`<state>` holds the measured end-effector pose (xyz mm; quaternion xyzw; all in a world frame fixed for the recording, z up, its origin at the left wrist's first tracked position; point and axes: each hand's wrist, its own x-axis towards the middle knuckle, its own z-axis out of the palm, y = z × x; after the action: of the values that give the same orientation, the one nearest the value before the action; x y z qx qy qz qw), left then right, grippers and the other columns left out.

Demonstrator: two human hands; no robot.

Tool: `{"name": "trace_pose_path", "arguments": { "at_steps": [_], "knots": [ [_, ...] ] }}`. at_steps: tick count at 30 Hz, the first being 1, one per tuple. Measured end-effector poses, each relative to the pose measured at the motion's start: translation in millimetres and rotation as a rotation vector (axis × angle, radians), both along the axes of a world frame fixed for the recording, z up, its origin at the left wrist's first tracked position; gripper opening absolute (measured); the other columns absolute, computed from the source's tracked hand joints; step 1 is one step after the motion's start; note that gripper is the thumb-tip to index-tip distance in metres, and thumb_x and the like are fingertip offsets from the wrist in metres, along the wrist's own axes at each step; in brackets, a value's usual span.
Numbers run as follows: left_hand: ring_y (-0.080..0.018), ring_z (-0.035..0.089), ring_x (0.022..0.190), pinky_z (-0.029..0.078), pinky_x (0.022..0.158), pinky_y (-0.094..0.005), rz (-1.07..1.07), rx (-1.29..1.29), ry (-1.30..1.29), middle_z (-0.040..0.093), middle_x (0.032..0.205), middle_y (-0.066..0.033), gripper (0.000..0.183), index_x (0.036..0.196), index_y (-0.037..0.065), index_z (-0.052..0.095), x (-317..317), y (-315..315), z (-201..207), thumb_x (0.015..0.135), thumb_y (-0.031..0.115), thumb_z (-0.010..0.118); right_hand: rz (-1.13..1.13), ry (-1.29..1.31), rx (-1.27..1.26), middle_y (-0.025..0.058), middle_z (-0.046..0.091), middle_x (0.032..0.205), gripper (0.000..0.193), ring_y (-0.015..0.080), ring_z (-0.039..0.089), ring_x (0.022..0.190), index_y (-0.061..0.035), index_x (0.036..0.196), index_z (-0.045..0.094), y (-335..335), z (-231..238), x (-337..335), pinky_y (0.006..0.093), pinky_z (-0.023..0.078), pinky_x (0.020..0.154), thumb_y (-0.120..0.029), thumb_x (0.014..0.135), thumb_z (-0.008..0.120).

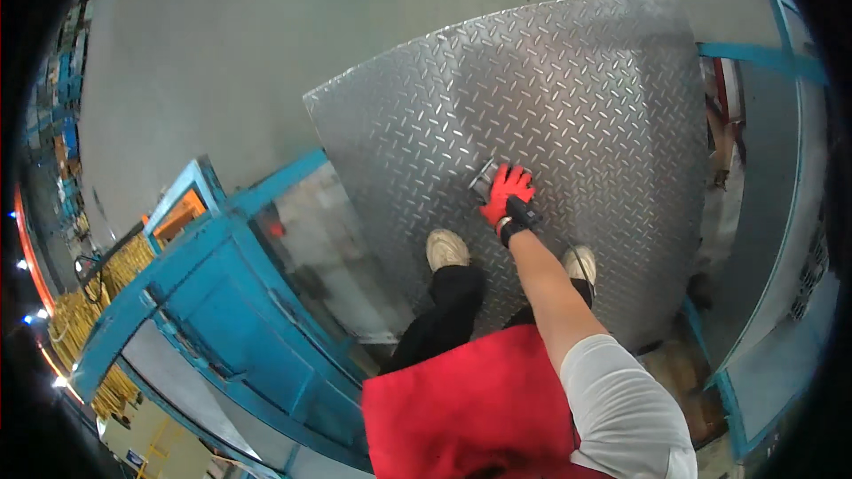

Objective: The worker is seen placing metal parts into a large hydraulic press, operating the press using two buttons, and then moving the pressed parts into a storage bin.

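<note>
My right hand, in a red glove with a dark cuff, is closed over a handheld tool with a silver metal head and a dark body. Most of the tool is hidden under the glove, so its exact kind does not show. It rests at the surface of a grey steel tread plate with raised diamond marks, just ahead of my feet. A thin dark cord runs back past my right shoe. My left hand is out of sight.
I stand on the plate in pale shoes, the left shoe nearer its middle. A blue metal frame with a door panel stands at left, beside bundled yellow material. Grey panels with blue edging rise at right. Grey floor lies beyond.
</note>
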<state>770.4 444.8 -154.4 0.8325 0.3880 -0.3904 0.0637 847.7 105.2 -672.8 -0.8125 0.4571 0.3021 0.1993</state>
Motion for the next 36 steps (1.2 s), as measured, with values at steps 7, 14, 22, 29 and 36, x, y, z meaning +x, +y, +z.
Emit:
{"name": "trace_pose_path", "arguments": {
  "at_steps": [7,14,22,29,36],
  "knots": [
    [-0.0215,0.050,0.094,0.040,0.082,-0.0333,-0.084,-0.112,-0.107,0.050,0.108,-0.0122,0.035,0.113,0.000,0.045,20.0,-24.2,10.0,0.083,0.016,0.051,-0.295,-0.223,0.123,0.0255,0.038,0.107,0.093,0.0388,0.038,0.101,0.0025,0.109,0.036,-42.8,42.5,-38.7,0.0467,0.035,0.085,-0.047,0.040,0.074],
    [-0.0237,0.049,0.101,0.039,0.088,-0.0347,-0.237,-0.483,-0.233,0.048,0.116,-0.0140,0.039,0.117,-0.001,0.042,86.4,-87.0,31.1,0.084,0.016,0.050,-0.236,-0.549,0.619,0.0244,0.041,0.102,0.079,0.0378,0.042,0.095,0.0008,0.104,0.041,-48.5,290.2,-73.3,0.0440,0.039,0.078,-0.042,0.045,0.072],
    [-0.0106,0.052,0.063,0.042,0.056,-0.0257,-1.202,-1.363,-0.074,0.057,0.075,-0.0030,0.021,0.096,0.002,0.055,103.4,-276.8,74.7,0.080,0.015,0.053,-0.002,-0.794,0.501,0.0243,0.033,0.117,0.102,0.0384,0.039,0.102,-0.0014,0.124,0.027,-39.9,574.8,-125.6,0.0466,0.037,0.081,-0.043,0.043,0.073],
    [-0.0243,0.057,0.073,0.043,0.066,-0.0284,-1.302,-1.621,0.183,0.059,0.082,-0.0141,0.022,0.093,-0.003,0.056,72.7,-353.5,125.8,0.074,0.003,0.047,-0.049,-0.800,0.026,0.0228,0.030,0.125,0.089,0.0393,0.034,0.111,-0.0055,0.125,0.030,-52.9,677.6,-199.6,0.0471,0.032,0.086,-0.047,0.056,0.067],
    [-0.0214,0.058,0.068,0.044,0.061,-0.0284,-2.058,-1.725,0.153,0.060,0.076,-0.0101,0.021,0.094,-0.002,0.056,2.3,-425.7,158.8,0.077,0.006,0.047,-1.419,-1.416,0.211,0.0145,0.054,0.093,0.051,0.0225,0.056,0.079,-0.0013,0.114,0.041,-48.4,669.1,-287.4,0.0344,0.047,0.064,-0.026,0.075,0.063]
  ]
}}
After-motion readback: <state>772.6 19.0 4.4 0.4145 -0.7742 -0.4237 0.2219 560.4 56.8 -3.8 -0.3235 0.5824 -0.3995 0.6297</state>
